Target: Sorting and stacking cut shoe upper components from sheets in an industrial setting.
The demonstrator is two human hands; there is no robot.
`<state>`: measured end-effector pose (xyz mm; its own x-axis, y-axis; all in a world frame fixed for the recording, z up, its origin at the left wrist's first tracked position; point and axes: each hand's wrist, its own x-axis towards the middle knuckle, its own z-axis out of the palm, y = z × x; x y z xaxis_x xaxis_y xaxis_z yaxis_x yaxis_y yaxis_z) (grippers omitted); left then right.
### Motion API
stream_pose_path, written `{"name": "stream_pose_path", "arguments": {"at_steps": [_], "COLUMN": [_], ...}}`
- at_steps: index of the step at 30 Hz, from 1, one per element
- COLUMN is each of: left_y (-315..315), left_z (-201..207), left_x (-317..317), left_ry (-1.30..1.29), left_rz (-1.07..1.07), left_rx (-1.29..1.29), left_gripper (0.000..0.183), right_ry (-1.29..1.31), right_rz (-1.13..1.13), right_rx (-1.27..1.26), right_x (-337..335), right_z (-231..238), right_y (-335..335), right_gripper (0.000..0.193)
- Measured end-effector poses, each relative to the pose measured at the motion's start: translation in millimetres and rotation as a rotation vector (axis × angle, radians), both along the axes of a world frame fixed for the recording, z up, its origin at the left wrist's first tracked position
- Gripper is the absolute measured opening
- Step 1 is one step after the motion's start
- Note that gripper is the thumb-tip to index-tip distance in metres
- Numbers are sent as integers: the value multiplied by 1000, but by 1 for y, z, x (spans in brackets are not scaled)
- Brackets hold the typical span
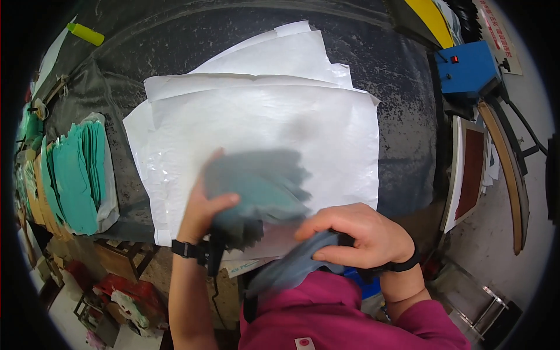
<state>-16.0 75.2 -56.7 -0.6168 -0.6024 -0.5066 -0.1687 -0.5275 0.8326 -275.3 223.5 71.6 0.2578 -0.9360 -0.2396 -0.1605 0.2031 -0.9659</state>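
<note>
My left hand is closed round a bundle of thin grey-green sheet pieces, its thumb on the near side. The bundle is smeared by motion; dark pieces show at its lower end. Held by my right hand, between thumb and fingers, is a bent dark blue-grey sheet piece that hangs toward my body. Whether it is one layer or more, I cannot tell. Under both hands lie large white sheets, overlapping and uneven at their edges.
The white sheets rest on a worn black-covered table. Left stands a stack of teal pieces; a yellow-green bottle lies beyond it. On the right are a blue machine, a brown-faced board and a curved wooden strip.
</note>
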Motion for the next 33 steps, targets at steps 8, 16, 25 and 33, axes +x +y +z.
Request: {"name": "stream_pose_path", "arguments": {"at_steps": [8,16,25,33], "left_y": [47,56,66,68], "left_z": [-12,-22,-31,27], "left_x": [2,25,37,-6], "left_ry": [104,283,335,449], "left_rz": [-98,38,314,407], "left_rx": [258,353,412,144], "left_gripper": [82,83,85,122], "right_ry": [360,285,102,217], "right_rz": [-18,-35,-643,-335], "right_rx": [-108,-375,-364,93], "right_x": [44,69,52,70], "right_z": [-59,-85,-34,-57], "right_y": [-35,-51,16,13], "right_gripper": [30,37,15,51]}}
